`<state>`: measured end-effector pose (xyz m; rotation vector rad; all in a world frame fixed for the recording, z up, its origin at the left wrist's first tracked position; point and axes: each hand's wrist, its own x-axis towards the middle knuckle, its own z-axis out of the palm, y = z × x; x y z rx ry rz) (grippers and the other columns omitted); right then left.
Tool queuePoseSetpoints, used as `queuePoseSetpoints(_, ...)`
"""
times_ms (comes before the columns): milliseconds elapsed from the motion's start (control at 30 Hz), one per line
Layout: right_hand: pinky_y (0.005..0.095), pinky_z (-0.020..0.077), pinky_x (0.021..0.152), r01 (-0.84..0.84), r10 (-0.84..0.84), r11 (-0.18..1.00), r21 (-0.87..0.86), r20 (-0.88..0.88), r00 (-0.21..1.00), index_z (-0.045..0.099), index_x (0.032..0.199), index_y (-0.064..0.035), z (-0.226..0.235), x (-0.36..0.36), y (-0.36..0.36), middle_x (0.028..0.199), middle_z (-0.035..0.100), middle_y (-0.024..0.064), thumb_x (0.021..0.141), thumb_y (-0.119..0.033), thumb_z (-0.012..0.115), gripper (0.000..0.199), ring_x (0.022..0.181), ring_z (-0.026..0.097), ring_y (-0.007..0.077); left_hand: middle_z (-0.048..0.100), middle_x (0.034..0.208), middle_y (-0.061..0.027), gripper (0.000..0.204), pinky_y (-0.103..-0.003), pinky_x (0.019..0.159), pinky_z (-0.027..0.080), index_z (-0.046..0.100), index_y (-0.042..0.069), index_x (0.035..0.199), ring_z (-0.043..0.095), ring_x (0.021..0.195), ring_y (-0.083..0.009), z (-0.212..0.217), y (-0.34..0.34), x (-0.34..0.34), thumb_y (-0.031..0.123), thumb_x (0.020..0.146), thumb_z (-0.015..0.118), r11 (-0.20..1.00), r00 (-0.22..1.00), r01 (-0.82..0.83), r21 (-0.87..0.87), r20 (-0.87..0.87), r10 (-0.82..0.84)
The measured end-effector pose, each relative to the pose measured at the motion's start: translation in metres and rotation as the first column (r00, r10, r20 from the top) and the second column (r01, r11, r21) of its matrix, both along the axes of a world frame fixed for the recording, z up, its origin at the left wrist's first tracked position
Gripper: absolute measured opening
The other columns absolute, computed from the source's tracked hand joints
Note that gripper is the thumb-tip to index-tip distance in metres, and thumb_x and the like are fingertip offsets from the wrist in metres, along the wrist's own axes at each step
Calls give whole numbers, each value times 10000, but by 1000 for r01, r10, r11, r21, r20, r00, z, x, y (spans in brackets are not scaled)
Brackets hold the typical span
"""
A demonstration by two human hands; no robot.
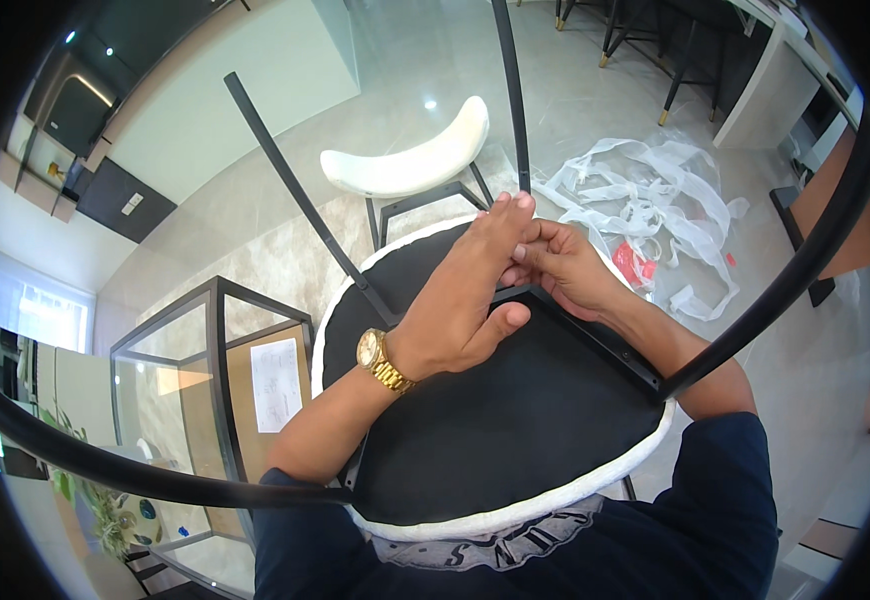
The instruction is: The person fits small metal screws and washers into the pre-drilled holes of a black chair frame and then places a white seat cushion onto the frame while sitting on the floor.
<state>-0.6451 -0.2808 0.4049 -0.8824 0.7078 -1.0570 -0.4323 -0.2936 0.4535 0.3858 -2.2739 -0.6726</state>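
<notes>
An upturned chair lies against my lap, its black underside (515,420) ringed by a white seat edge (515,518). A black metal frame (595,335) crosses the underside, and black legs (285,170) rise from it. My left hand (465,290), with a gold watch on the wrist, reaches across the frame, fingers stretched to the base of the far leg (517,110). My right hand (555,262) is curled at the same joint, fingertips pinched on something too small to make out.
A white curved stool (410,160) stands on the pale floor beyond. Torn white plastic wrapping (655,205) with a red scrap lies to the right. A glass-topped black-framed table (210,370) is at the left. Dark chair legs and a counter stand at the top right.
</notes>
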Motion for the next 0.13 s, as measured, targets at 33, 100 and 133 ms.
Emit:
queuePoseSetpoints(33,312,581,871,-29,29,1000,12,44,999,621,1134,-29,-3,-2,-1,1073,730,149,1009,-117,655,157,930,726,195,284,1636,-279,906,-470,1217,261,107,-33,1615,312,1510,-429,3,-2,0,624,1042,353,997,999,42,-70,26,-40)
queuePoseSetpoints(100,318,586,879,-78,77,997,1,133,988,627,1134,-48,-7,-4,-2,1073,731,154,1011,-121,653,145,914,729,201,268,1654,-239,850,-488,1237,217,168,6,1617,266,1530,-421,5,1,1,487,1016,528,990,997,60,127,-57,-53)
queuePoseSetpoints(133,322,588,883,-105,104,994,-7,179,978,630,1134,-57,-10,-5,-2,1073,732,157,1012,-123,651,140,906,731,205,268,1654,-239,850,-488,1237,217,168,6,1617,266,1530,-421,6,1,1,487,1016,528,990,997,60,125,-52,-54)
